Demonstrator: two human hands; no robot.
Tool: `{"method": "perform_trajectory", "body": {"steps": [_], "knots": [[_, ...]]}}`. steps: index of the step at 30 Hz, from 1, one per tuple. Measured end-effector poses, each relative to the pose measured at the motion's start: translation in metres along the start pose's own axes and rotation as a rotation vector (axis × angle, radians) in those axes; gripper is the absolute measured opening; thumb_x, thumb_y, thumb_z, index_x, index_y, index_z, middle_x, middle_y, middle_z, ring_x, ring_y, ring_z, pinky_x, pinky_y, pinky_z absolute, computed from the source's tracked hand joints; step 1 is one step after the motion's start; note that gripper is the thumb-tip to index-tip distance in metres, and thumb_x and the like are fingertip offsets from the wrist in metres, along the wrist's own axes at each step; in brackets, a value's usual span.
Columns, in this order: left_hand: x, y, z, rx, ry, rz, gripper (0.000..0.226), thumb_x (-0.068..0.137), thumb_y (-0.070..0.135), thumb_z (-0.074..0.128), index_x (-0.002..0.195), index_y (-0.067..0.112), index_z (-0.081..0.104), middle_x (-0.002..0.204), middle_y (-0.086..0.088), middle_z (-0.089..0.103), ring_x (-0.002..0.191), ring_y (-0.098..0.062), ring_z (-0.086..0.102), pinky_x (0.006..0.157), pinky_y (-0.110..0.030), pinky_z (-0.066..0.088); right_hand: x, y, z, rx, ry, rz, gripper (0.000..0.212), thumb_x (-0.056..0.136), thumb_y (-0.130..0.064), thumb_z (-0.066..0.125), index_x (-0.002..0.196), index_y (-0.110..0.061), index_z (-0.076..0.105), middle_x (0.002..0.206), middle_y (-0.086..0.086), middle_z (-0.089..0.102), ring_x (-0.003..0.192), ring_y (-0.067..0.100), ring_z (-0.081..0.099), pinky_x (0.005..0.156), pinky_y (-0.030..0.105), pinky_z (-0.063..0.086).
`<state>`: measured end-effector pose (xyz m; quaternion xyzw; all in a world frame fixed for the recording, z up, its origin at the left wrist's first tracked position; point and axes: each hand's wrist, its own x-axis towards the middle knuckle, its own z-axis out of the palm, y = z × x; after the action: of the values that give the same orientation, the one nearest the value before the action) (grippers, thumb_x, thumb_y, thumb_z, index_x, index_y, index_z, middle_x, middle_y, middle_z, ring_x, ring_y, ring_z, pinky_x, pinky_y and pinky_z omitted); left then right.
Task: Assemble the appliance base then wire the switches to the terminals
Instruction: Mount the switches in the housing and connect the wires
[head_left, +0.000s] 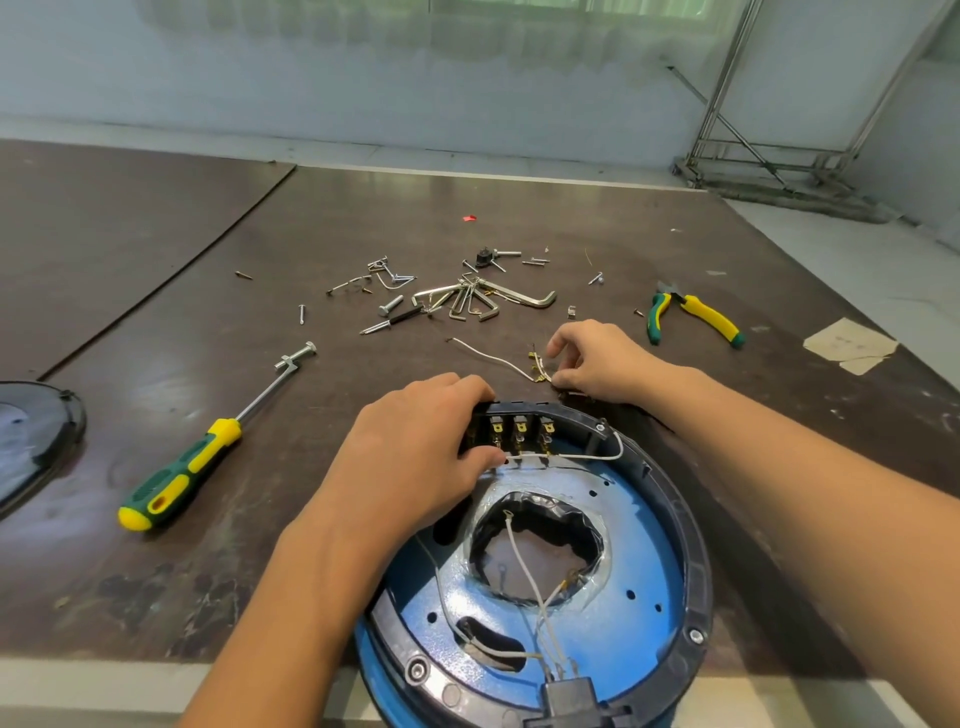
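A round blue appliance base (639, 561) with a black rim lies upside down at the table's near edge. Along its far rim sits a row of switches (519, 434) with brass terminals, and white wires (524, 561) run across the inside. My left hand (415, 457) grips the rim at the left end of the switch row, fingers curled over the far side. Just beyond the base, my right hand (597, 361) pinches the connector end of a loose white wire (493, 358) that lies on the table.
A green and yellow screwdriver (182, 473) lies to the left. Pliers (691, 314) lie to the right. Several hex keys, screws and bolts (467, 299) are scattered beyond the hands. A dark round cover (36, 436) sits at the left edge, a paper scrap (852, 345) far right.
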<state>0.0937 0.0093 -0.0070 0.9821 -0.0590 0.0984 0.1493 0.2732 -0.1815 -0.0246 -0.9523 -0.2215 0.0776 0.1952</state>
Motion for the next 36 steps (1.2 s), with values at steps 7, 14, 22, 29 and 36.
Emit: {"method": "perform_trajectory", "body": {"steps": [7,14,22,29,36], "knots": [[-0.001,0.0,-0.001,-0.01,-0.008,-0.007,0.047,0.085,0.055,0.066,0.127,0.039,0.05,0.117,0.017,0.06,0.107,-0.011,0.059,0.083,-0.036,0.053,0.002,-0.002,0.004,-0.061,-0.068,0.004,0.02,0.094,-0.014,0.066,0.11,-0.023,0.058,0.102,0.0,0.059,0.096,0.02,0.057,0.081,0.028,0.042],[-0.001,0.001,-0.002,-0.008,-0.01,-0.008,0.048,0.085,0.055,0.066,0.127,0.039,0.05,0.117,0.015,0.061,0.106,-0.012,0.059,0.082,-0.035,0.053,-0.009,0.005,-0.008,-0.093,-0.061,-0.033,0.033,0.085,-0.007,0.069,0.115,-0.021,0.067,0.1,-0.003,0.067,0.08,0.004,0.056,0.063,0.013,0.038],[-0.002,0.001,-0.004,-0.027,-0.028,-0.021,0.049,0.085,0.056,0.066,0.128,0.039,0.05,0.117,0.015,0.062,0.107,-0.011,0.059,0.084,-0.037,0.054,-0.018,0.0,-0.003,-0.056,0.058,0.054,0.04,0.096,-0.007,0.054,0.135,-0.012,0.047,0.116,0.015,0.064,0.104,0.03,0.061,0.094,0.046,0.051],[-0.002,0.007,-0.017,-0.183,-0.048,-0.057,0.055,0.089,0.05,0.064,0.139,0.036,0.045,0.135,0.012,0.054,0.123,-0.01,0.052,0.097,-0.042,0.05,-0.046,-0.01,-0.032,0.738,0.382,0.34,0.052,0.092,-0.003,0.056,0.141,-0.013,0.04,0.101,0.013,0.062,0.074,0.018,0.052,0.055,0.029,0.04],[-0.015,0.029,-0.045,-0.344,0.084,-0.082,0.042,0.091,0.046,0.063,0.131,0.037,0.054,0.124,0.017,0.06,0.114,-0.003,0.056,0.096,-0.041,0.051,-0.105,-0.04,-0.04,1.398,0.371,0.288,0.048,0.093,0.007,0.055,0.138,-0.006,0.044,0.086,0.008,0.053,0.067,0.017,0.05,0.055,0.03,0.036]]}}
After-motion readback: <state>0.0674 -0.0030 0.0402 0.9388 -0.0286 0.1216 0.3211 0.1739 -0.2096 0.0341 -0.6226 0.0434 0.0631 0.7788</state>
